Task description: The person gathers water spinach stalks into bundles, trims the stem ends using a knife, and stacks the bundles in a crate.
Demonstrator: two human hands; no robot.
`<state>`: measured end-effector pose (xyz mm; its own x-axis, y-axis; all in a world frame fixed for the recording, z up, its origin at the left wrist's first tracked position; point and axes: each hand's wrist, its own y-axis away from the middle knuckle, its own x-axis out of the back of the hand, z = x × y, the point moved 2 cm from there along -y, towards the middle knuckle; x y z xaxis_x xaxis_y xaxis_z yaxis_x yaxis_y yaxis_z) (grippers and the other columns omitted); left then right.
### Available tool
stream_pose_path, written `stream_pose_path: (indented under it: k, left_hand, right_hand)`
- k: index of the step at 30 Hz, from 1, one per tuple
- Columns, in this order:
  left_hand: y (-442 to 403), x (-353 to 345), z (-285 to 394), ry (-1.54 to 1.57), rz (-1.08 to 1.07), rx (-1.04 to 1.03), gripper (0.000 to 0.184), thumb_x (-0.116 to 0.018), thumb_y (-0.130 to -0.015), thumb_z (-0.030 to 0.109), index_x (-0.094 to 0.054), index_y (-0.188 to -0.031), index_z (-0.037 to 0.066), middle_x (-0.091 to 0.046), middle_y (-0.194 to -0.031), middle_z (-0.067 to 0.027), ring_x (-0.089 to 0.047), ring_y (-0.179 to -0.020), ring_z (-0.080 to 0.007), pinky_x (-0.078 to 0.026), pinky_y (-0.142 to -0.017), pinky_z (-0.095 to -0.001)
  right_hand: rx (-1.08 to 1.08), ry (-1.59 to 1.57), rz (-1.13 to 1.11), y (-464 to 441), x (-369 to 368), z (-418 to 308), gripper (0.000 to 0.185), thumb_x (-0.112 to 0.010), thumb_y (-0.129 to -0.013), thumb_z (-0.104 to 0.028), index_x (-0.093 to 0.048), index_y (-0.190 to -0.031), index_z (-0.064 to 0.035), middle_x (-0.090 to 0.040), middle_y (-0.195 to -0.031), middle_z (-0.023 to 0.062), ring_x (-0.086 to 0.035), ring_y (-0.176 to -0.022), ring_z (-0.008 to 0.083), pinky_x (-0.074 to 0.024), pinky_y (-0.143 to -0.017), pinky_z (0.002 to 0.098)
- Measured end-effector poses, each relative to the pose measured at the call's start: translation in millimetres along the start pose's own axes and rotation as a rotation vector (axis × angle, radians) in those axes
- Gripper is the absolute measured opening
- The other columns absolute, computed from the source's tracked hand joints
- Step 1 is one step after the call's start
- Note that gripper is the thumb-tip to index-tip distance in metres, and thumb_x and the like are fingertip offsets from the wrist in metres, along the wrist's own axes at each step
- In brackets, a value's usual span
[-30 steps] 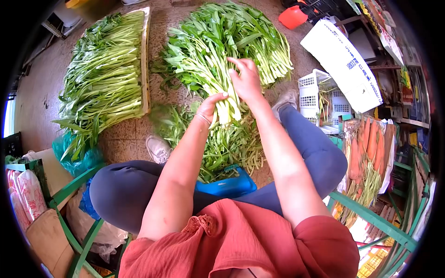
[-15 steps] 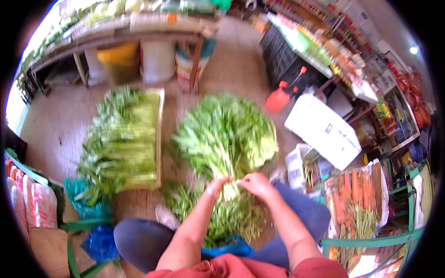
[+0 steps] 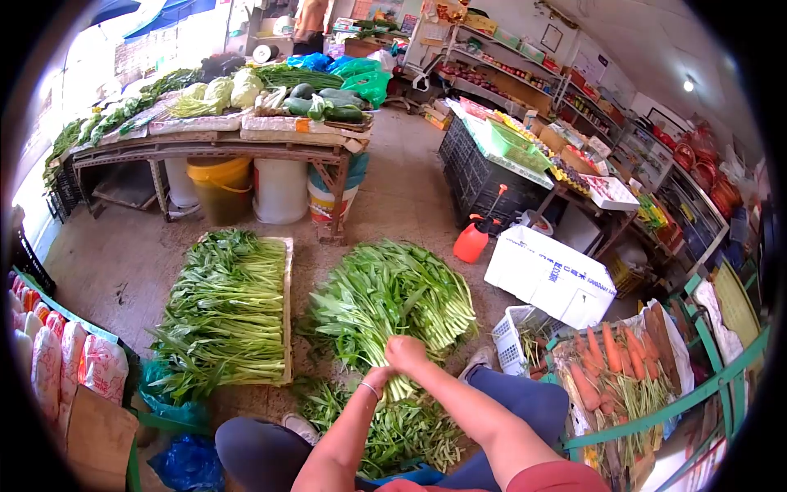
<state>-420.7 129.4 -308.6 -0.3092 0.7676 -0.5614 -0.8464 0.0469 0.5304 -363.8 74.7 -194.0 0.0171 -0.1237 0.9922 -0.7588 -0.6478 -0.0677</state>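
My left hand is closed around the stems of a bunch of water spinach, whose pale cut ends point towards me. Right above it, my right hand is closed in a fist against the same stems; its fingers are turned away, so what they grip is hidden. Beyond my hands a large round heap of water spinach spreads over the floor. Loose leaves and trimmed stems lie between my feet.
Bundled greens fill a shallow white-edged tray on the left. To the right are a red spray bottle, a white foam box, a white basket and carrots. A vegetable table stands ahead.
The head view has tilted up, showing more of the room. My right hand has gone from a pinch beside the stems to a fist above my left hand.
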Motion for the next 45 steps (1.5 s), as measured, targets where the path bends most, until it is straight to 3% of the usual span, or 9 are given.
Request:
stream_pose_path:
  k: [6, 11, 15, 18, 22, 32, 36, 43, 45]
  left_hand:
    - [16.6, -8.8, 17.0, 0.222, -0.079, 0.129, 0.017, -0.059, -0.075, 0.012, -0.058, -0.090, 0.004, -0.061, -0.074, -0.0098, -0.060, -0.060, -0.0222, -0.052, -0.058, -0.0344]
    - [34.2, -7.2, 38.3, 0.086, 0.160, -0.055, 0.059, -0.063, -0.070, 0.031, -0.044, -0.122, 0.012, -0.034, -0.132, -0.0185, -0.035, -0.117, -0.0339, -0.032, -0.096, -0.0481]
    - [47.3, -39.1, 96.9, 0.490, 0.062, -0.211, 0.041, -0.061, -0.074, 0.023, -0.048, -0.107, 0.003, -0.051, -0.106, -0.0189, -0.053, -0.092, -0.0336, -0.046, -0.078, -0.0480]
    - [6.2, -40.7, 113.1, 0.677, -0.821, -0.196, 0.038, -0.055, -0.078, 0.027, -0.054, -0.105, 0.001, -0.062, -0.092, -0.0144, -0.059, -0.088, -0.0305, -0.048, -0.079, -0.0426]
    - [8.0, -62.7, 123.0, 0.774, -0.643, -0.281, 0.032, -0.057, -0.076, 0.020, -0.056, -0.102, 0.002, -0.061, -0.093, -0.0127, -0.058, -0.088, -0.0282, -0.048, -0.078, -0.0409]
    - [0.2, -85.7, 121.4, 0.770, -0.146, -0.323, 0.029, -0.064, -0.072, 0.014, -0.053, -0.096, 0.004, -0.057, -0.094, -0.0119, -0.056, -0.087, -0.0279, -0.048, -0.077, -0.0453]
    - [8.1, -93.2, 124.8, 0.864, -0.126, -0.292, 0.024, -0.066, -0.070, 0.014, -0.056, -0.091, 0.007, -0.059, -0.093, -0.0086, -0.057, -0.086, -0.0261, -0.048, -0.077, -0.0460]
    - [3.1, -101.0, 121.0, 0.834, -0.137, -0.278, 0.021, -0.064, -0.073, 0.014, -0.056, -0.091, 0.007, -0.059, -0.094, -0.0083, -0.056, -0.088, -0.0266, -0.045, -0.082, -0.0454]
    - [2.4, -108.1, 120.4, 0.820, -0.188, -0.243, 0.024, -0.062, -0.075, 0.014, -0.055, -0.096, 0.006, -0.058, -0.100, -0.0096, -0.055, -0.093, -0.0272, -0.043, -0.084, -0.0485]
  right_hand:
    - [-0.569, -0.541, 0.122, 39.8, -7.9, 62.5, 0.024, -0.059, -0.077, -0.031, -0.060, -0.076, -0.0070, -0.062, -0.079, 0.0088, -0.060, -0.071, 0.0232, -0.0467, -0.063, 0.0354]
    - [-0.958, -0.802, 0.205, 118.1, -91.4, 126.4, 0.034, -0.045, -0.086, -0.043, -0.050, -0.078, -0.0096, -0.049, -0.065, 0.0025, -0.046, -0.056, 0.0143, -0.0373, -0.049, 0.0319]
    - [-1.219, -1.152, -0.181, 159.3, -105.1, 130.0, 0.022, -0.048, -0.086, -0.028, -0.057, -0.080, -0.0095, -0.054, -0.059, 0.0027, -0.049, -0.048, 0.0119, -0.0344, -0.039, 0.0267]
    - [-1.199, -0.839, -0.505, 152.7, -83.4, 103.6, 0.024, -0.055, -0.082, -0.025, -0.056, -0.067, -0.0057, -0.056, -0.053, 0.0027, -0.046, -0.038, 0.0120, -0.0324, -0.037, 0.0282]
    - [-0.780, -0.597, -1.505, 153.6, -115.5, 92.7, 0.029, -0.060, -0.076, -0.024, -0.054, -0.051, -0.0094, -0.053, -0.047, -0.0004, -0.043, -0.036, 0.0092, -0.0324, -0.036, 0.0289]
    - [-0.156, -0.033, -0.513, 223.2, -131.3, 31.3, 0.015, -0.052, -0.071, -0.010, -0.063, -0.080, -0.0152, -0.057, -0.090, 0.0088, -0.054, -0.092, 0.0257, -0.0419, -0.076, 0.0407]
    - [-0.009, 0.192, -0.698, 222.5, -142.5, 26.1, 0.016, -0.054, -0.071, -0.013, -0.065, -0.082, -0.0144, -0.058, -0.091, 0.0069, -0.054, -0.094, 0.0250, -0.0429, -0.076, 0.0372]
    - [-0.270, -0.106, -0.726, 195.7, -80.9, 43.7, 0.014, -0.049, -0.068, -0.013, -0.062, -0.069, -0.0060, -0.062, -0.076, 0.0161, -0.062, -0.074, 0.0292, -0.0479, -0.062, 0.0409]
    - [-0.616, -0.191, -0.739, 171.1, -35.3, 46.2, 0.028, -0.049, -0.076, -0.022, -0.055, -0.097, -0.0040, -0.062, -0.085, 0.0170, -0.060, -0.080, 0.0315, -0.0472, -0.070, 0.0405]
